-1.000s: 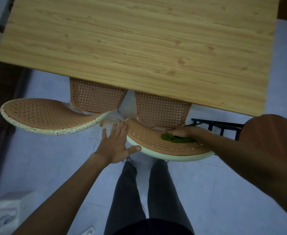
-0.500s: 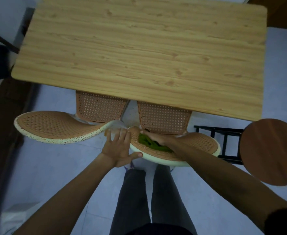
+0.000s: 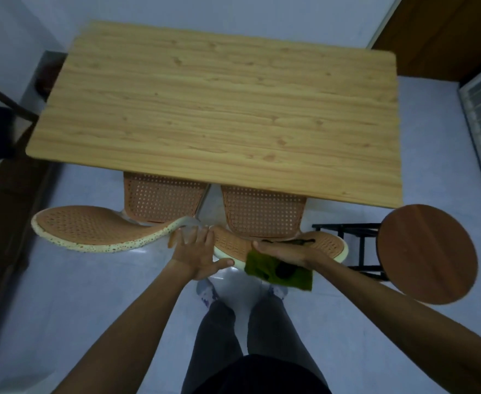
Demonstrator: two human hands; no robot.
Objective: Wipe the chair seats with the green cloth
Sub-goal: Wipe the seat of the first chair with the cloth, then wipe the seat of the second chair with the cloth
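Two orange perforated chairs are tucked under the wooden table (image 3: 213, 109). The right chair's seat (image 3: 262, 211) and its curved backrest (image 3: 327, 241) face me; the left chair's backrest (image 3: 91, 226) curves off to the left. My right hand (image 3: 286, 251) grips the green cloth (image 3: 264, 270), which hangs off the near rim of the right backrest. My left hand (image 3: 196, 251) lies flat with fingers spread where the two backrests meet, thumb on the right one's pale rim.
A round brown stool (image 3: 427, 251) on a black frame (image 3: 358, 243) stands close on the right. My legs and shoes (image 3: 205, 291) are on the pale floor just below the chairs. A dark cabinet edge runs along the left.
My right hand dragged the green cloth from the middle of the backrest leftward, then back over its near rim, where the cloth now hangs. The camera rose and shows more table. My left hand stayed.
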